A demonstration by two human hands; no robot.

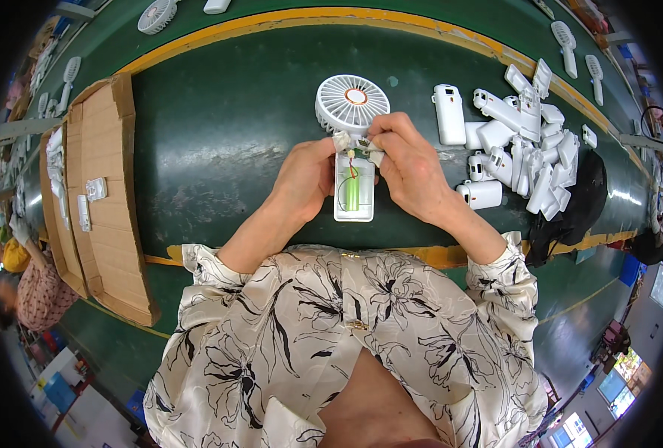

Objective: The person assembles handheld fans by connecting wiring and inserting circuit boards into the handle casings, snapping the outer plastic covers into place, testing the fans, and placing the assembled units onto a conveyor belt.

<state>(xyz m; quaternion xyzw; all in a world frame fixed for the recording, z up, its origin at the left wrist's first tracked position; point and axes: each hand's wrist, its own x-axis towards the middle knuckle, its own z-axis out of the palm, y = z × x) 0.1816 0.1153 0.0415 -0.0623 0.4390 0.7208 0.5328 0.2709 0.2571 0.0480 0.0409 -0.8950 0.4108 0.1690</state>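
Observation:
A white handheld fan [352, 103] lies in front of me, its round grille pointing away and its handle [339, 201] uncovered. Inside the handle sit a green cylindrical battery [353, 196] and thin red and black wires. My left hand [305, 173] is closed around the left side of the handle near the neck, its thumb tip wrapped in white. At the neck's right side, my right hand [412, 160] is closed, thumb and forefinger pinched over a small dark part that is mostly hidden; white wrapping shows on these fingertips too.
White handle shells [529, 134] are heaped at the right beside a black cloth or bag [589, 190]. An open cardboard box [107, 164] at the left holds a few white parts. Several other fans lie beyond the yellow table edge [271, 20]. Another person [44, 287] is at far left.

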